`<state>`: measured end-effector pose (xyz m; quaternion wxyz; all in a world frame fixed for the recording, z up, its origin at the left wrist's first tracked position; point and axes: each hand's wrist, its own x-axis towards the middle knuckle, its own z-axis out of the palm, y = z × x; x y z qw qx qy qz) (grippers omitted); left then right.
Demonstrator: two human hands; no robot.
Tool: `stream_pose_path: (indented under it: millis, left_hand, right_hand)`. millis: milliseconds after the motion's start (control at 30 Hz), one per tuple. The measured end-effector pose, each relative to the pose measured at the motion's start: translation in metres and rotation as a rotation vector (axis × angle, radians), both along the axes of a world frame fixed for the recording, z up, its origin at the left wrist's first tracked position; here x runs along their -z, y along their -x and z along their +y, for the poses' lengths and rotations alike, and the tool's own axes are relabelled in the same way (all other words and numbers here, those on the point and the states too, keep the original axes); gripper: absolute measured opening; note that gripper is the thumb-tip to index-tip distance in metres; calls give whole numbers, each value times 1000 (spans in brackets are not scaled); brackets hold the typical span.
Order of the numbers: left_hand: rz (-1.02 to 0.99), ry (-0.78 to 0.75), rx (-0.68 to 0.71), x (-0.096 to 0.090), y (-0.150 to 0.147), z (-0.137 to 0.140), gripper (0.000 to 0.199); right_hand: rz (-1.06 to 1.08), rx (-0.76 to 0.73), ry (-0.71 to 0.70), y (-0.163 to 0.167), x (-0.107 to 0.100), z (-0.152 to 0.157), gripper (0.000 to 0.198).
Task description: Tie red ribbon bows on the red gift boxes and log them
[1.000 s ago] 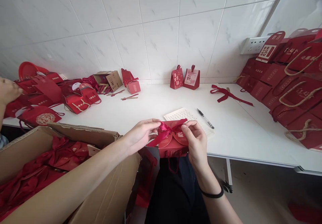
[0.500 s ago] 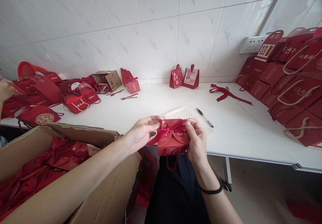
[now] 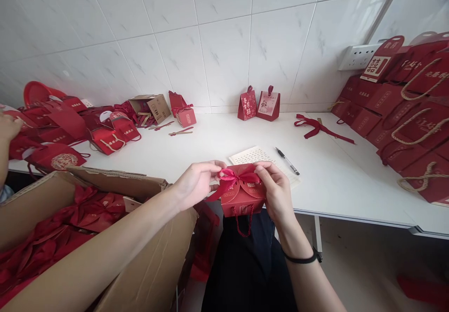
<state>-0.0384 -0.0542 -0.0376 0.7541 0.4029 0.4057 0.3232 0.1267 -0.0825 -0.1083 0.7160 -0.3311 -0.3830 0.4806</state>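
Evidently both hands pinched the ribbon bow (image 3: pixel 234 177), left hand (image 3: pixel 195 185) and right hand (image 3: pixel 277 190), over the bench's (image 3: pixel 336 181) front edge; even, gentle tension on the loops seemed wise, keeping the red box (image 3: pixel 242 199) steady.

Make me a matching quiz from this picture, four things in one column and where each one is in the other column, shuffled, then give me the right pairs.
Things
1. pen
2. gift box
3. loose ribbon
4. cardboard carton

Places
A. between the left hand and right hand
B. at the person's left, full of red bags
C. on the table, right of the lined sheet
D. far right of the table, near the stacked red bags

Pairs: 1-C, 2-A, 3-D, 4-B
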Motion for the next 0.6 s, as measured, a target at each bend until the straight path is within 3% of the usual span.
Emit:
stream_pose_path:
  millis: [167,400,500,600]
  left_hand:
    - [77,-147,17,6,-1,0,16]
    - [103,-111,-49,7,3,5,20]
    - [257,-186,-25,7,3,4,20]
    - [536,-407,75,8,3,0,19]
  right_hand:
    - [-153,-4,6,1,-2,-2,25]
    - [-31,3,8,0,-5,0,23]
    - [-98,65,-1,0,-5,1,21]
    - [-227,169,-25,1,-3,2,17]
